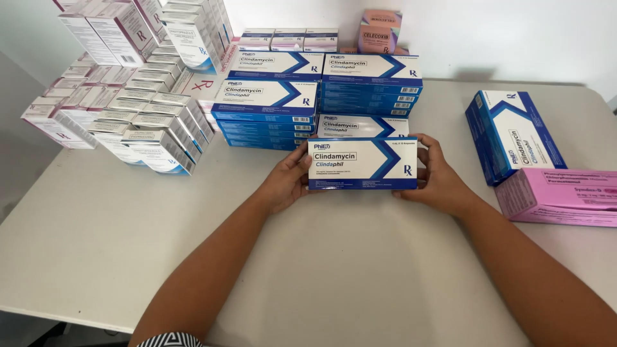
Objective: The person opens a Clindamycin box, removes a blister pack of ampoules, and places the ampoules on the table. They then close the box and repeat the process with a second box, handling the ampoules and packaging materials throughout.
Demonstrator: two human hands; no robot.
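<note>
A flat blue-and-white medicine box (362, 164) is held upright just above the white table (96, 244), its printed face toward me. My left hand (286, 182) grips its left end and my right hand (436, 175) grips its right end. Directly behind it lies another box of the same kind (360, 125), and behind that stand two stacks of matching blue-and-white boxes (267, 112) (371, 87).
A leaning heap of several white-and-grey cartons (128, 90) fills the back left. At the right lie a blue-and-white box (514, 135) and a pink box (559, 196). A small pink carton (379, 31) and small white boxes (287, 38) sit by the wall.
</note>
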